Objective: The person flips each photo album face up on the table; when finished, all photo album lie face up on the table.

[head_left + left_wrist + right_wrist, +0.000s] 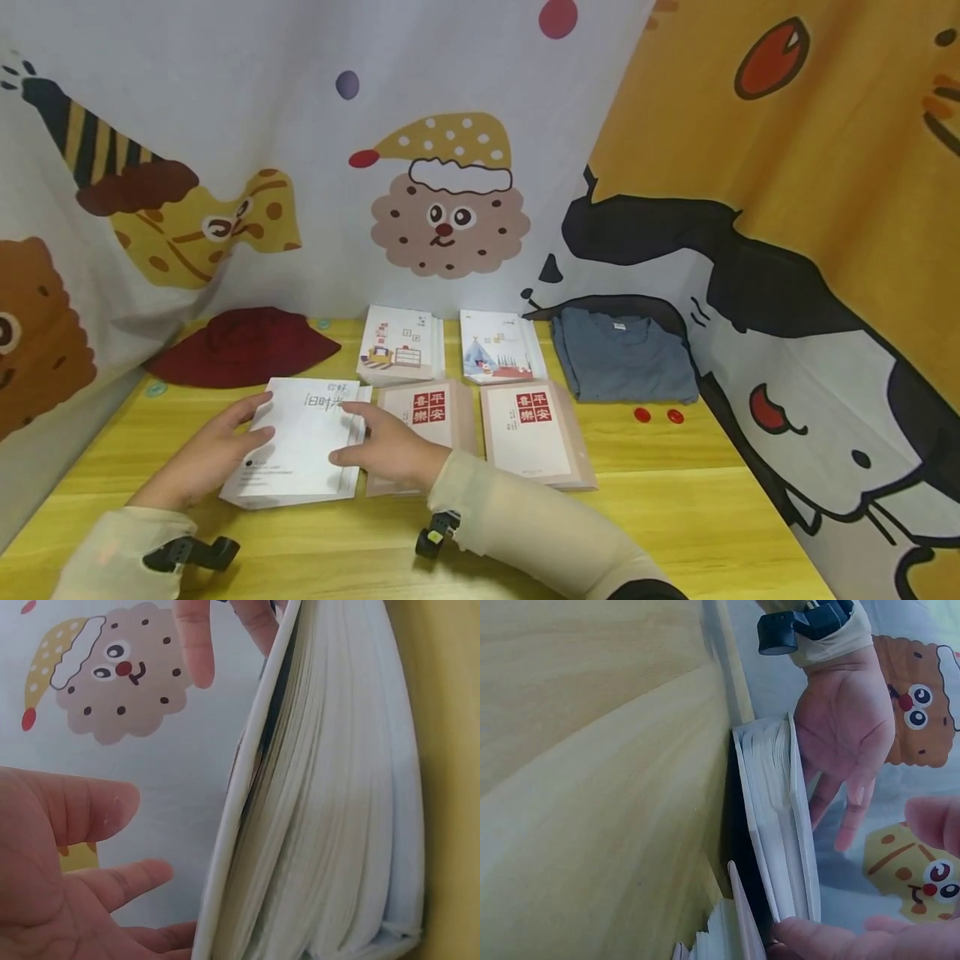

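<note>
A thick white notebook (303, 442) with grey lettering on its cover lies on the yellow table at the front left. At its left side is my left hand (213, 454), thumb extended and fingers loosely spread. The left wrist view shows the page edges (330, 780) of the notebook, with space between thumb and cover. My right hand (393, 446) reaches over the notebook's right edge; in the right wrist view a finger (817, 939) touches its near corner. Neither hand curls round the notebook. Part of the right hand's fingers is hidden.
Two beige notebooks with red characters, a left one (390, 402) and a right one (528, 446), lie to the right. Behind them are two illustrated notebooks (397, 337) (495, 342). A dark red hat (243, 346) and folded blue-grey clothing (622, 358) flank these. A printed curtain (315, 167) hangs behind.
</note>
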Available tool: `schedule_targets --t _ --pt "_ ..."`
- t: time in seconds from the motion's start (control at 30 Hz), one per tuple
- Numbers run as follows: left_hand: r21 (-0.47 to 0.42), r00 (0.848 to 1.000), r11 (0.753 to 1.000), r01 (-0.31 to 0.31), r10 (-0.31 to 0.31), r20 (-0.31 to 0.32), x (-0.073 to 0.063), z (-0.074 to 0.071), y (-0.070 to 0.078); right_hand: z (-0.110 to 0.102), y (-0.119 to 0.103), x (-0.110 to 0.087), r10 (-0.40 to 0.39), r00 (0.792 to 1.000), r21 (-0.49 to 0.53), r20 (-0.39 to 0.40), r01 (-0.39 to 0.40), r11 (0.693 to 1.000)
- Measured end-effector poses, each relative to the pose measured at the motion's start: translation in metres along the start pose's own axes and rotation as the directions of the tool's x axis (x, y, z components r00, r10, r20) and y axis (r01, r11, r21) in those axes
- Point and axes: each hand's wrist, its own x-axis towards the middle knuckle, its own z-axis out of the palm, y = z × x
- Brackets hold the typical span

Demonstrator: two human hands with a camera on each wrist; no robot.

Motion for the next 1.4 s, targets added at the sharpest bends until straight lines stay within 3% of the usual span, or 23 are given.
schedule_targets --t 0.2,0.37,0.57,0.67,0.8,1.0,1.13,1.4 --pt "0.026 1.000 1.000 -0.001 0.001 -0.004 0.000 0.003 0.007 -0.006 0.002 -0.002 -0.026 1.000 0.068 0.005 0.026 0.997" --pt "0.082 0.995 0.994 -0.071 0.077 -0.066 -0.003 0.012 0.016 -0.018 0.003 -0.007 -0.075 0.996 0.064 -0.052 0.078 0.995" --pt "0.118 0.972 0.977 -0.180 0.195 -0.132 -0.005 0.035 0.034 -0.041 0.010 -0.017 -0.057 0.987 0.085 -0.149 0.070 0.994" --pt "0.104 0.960 0.965 -0.240 0.252 -0.120 -0.005 0.047 0.044 -0.054 0.016 -0.024 -0.056 0.980 0.087 -0.191 0.074 0.993" --pt "0.048 0.958 0.960 -0.277 0.280 -0.067 -0.002 0.066 0.055 -0.071 0.024 -0.034 -0.047 0.974 0.050 -0.224 0.059 0.997" --pt "-0.098 0.969 0.966 -0.239 0.244 0.043 0.005 0.088 0.068 -0.087 0.039 -0.045 -0.030 0.972 -0.021 -0.233 0.025 0.999" --pt "-0.202 0.975 0.963 -0.176 0.199 0.099 0.008 0.099 0.071 -0.091 0.046 -0.055 -0.003 0.975 -0.001 -0.222 0.003 1.000" --pt "-0.310 0.980 0.950 -0.039 0.097 0.174 0.014 0.110 0.075 -0.088 0.055 -0.076 0.054 0.984 0.014 -0.171 -0.052 0.999"
